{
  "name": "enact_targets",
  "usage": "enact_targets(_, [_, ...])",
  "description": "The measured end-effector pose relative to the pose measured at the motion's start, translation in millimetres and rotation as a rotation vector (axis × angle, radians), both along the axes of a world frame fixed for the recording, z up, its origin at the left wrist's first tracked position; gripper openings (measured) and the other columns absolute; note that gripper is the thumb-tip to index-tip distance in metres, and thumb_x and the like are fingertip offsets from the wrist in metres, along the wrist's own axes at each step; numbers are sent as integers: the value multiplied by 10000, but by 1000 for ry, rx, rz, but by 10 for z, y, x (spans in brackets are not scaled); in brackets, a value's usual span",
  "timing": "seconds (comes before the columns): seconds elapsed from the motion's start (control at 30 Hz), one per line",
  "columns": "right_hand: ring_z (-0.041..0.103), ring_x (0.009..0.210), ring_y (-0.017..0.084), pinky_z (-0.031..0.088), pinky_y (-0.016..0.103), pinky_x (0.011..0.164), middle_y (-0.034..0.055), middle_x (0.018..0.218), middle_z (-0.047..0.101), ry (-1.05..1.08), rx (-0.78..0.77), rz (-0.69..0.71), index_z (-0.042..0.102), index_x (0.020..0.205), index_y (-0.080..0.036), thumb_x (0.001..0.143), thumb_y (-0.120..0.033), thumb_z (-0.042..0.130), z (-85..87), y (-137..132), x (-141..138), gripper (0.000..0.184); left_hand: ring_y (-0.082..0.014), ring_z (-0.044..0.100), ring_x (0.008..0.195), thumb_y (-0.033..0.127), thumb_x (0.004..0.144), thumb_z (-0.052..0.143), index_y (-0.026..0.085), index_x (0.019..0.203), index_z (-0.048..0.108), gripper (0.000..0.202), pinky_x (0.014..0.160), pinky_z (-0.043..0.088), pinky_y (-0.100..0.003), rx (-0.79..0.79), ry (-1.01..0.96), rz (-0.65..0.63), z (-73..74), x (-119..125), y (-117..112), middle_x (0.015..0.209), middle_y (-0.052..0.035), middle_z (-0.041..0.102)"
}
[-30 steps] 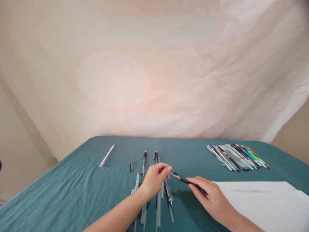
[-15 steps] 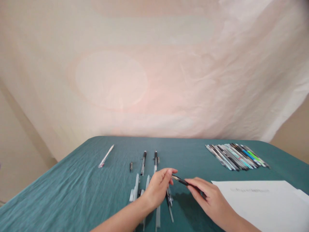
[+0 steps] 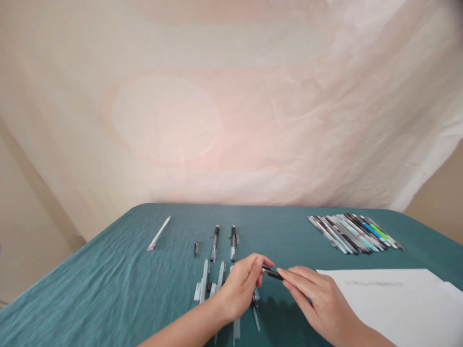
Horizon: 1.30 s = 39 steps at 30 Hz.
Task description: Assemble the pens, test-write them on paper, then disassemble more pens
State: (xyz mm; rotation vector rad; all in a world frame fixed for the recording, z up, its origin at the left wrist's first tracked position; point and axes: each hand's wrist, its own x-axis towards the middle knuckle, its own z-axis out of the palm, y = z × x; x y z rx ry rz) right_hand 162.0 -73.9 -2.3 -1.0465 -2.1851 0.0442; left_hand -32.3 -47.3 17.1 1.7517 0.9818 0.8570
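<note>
Left hand (image 3: 243, 285): fingers closed around one end of a black pen (image 3: 272, 273).
Right hand (image 3: 315, 293): thumb and fingers pinched its barrel.
White paper (image 3: 398, 306): lay beside right hand.

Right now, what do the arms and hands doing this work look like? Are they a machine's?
No, they are a person's. The left hand and right hand are bare, without gloves. No sleeve shows on the left forearm or the right forearm. I see no watch, bracelet, ring, cable or marking, though some fingers are partly hidden.
</note>
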Motion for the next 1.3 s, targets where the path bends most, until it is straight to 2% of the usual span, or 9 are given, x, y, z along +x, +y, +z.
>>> enact_targets(0.13, [619, 760, 161, 513, 261, 667, 87, 926, 648, -22, -35, 4, 584, 1080, -209, 833, -162, 429, 22, -7, 6, 295, -110, 446, 601, 474, 866, 213, 170, 941, 565, 471, 612, 350, -215, -6, 17, -30, 27, -19, 9, 600, 22, 448])
enact_targets(0.43, [607, 816, 161, 493, 263, 727, 73, 953, 636, 28, -114, -3, 569, 1083, -209, 843, -198, 430, -51, 42, 13, 277, -109, 441, 569, 439, 868, 247, 161, 973, 574, 442, 567, 351, -215, 2, 29, -18, 57, -31, 55, 580, 24, 457])
enact_targets(0.57, [609, 797, 158, 488, 247, 715, 65, 919, 642, 122, -177, -68, 588, 1040, -212, 853, -259, 419, -48, 99, 38, 257, -119, 479, 616, 400, 872, 250, 165, 1022, 563, 419, 603, 386, -225, 93, 51, 120, 20, -160, 300, 637, 6, 509])
enact_targets(0.67, [612, 758, 155, 490, 233, 669, 64, 879, 650, 190, -214, -110, 604, 1003, -211, 853, -315, 413, -74, 154, 66, 264, -139, 527, 784, 334, 856, 314, 172, 1041, 565, 351, 744, 400, -254, 223, 137, 248, -26, -317, 521, 818, -34, 596])
enact_targets(0.77, [615, 736, 158, 493, 233, 638, 63, 869, 657, 209, -244, -130, 615, 984, -213, 846, -352, 417, -138, 199, 85, 279, -152, 534, 881, 265, 800, 428, 190, 986, 600, 264, 828, 382, -269, 327, 248, 291, -61, -443, 645, 951, -41, 620])
enact_targets(0.87, [621, 755, 165, 497, 244, 659, 55, 880, 664, 221, -299, -150, 624, 975, -218, 838, -367, 426, -209, 234, 97, 283, -154, 553, 860, 230, 748, 496, 209, 923, 627, 219, 837, 385, -272, 379, 346, 296, -63, -496, 687, 911, -21, 644])
enact_targets(0.97, [625, 781, 173, 500, 262, 695, 45, 901, 672, 246, -361, -164, 631, 973, -225, 826, -379, 441, -257, 268, 111, 286, -148, 577, 806, 243, 717, 533, 206, 882, 634, 197, 789, 413, -258, 360, 405, 277, -22, -481, 749, 837, -9, 660])
enact_targets(1.17, [628, 805, 189, 507, 284, 711, 55, 914, 683, 306, -448, -160, 634, 996, -210, 810, -380, 461, -286, 310, 130, 306, -149, 598, 703, 371, 668, 584, 189, 819, 648, 245, 640, 438, -227, 261, 631, 182, 80, -299, 1001, 769, -23, 673])
enact_targets(1.3, [623, 816, 196, 501, 306, 734, 65, 941, 674, 302, -469, -143, 633, 991, -207, 815, -387, 452, -298, 311, 136, 309, -162, 593, 622, 328, 615, 632, 187, 649, 659, 147, 599, 429, -239, 248, 749, 167, 47, -155, 1090, 648, -30, 662])
